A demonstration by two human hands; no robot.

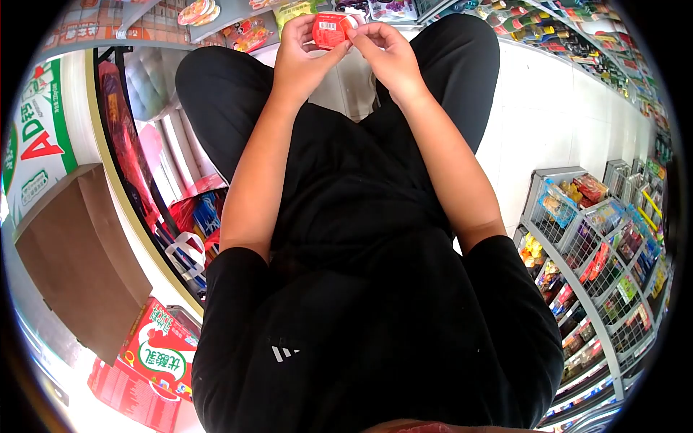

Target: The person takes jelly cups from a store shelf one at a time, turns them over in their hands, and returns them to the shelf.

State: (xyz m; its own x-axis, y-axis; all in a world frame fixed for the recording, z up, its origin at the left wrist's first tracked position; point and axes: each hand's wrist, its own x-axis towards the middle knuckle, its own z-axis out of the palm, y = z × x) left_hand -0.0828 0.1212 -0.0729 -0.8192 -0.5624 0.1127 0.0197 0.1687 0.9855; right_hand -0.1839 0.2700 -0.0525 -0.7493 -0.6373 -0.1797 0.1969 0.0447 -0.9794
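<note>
A small red package with a white barcode label is held up at the top centre of the head view, above the gap between the knees. My left hand is wrapped round its left side, with the thumb along its lower edge. On the right side, my right hand pinches the package's edge between thumb and fingers. Just behind the hands, a shelf holds a yellow-green packet and other bagged goods.
Wire baskets of packaged snacks stand at the right. Bottles line a shelf at the upper right. At the left are a brown cardboard box, a red carton and a white bag handle. Black-trousered knees flank the hands.
</note>
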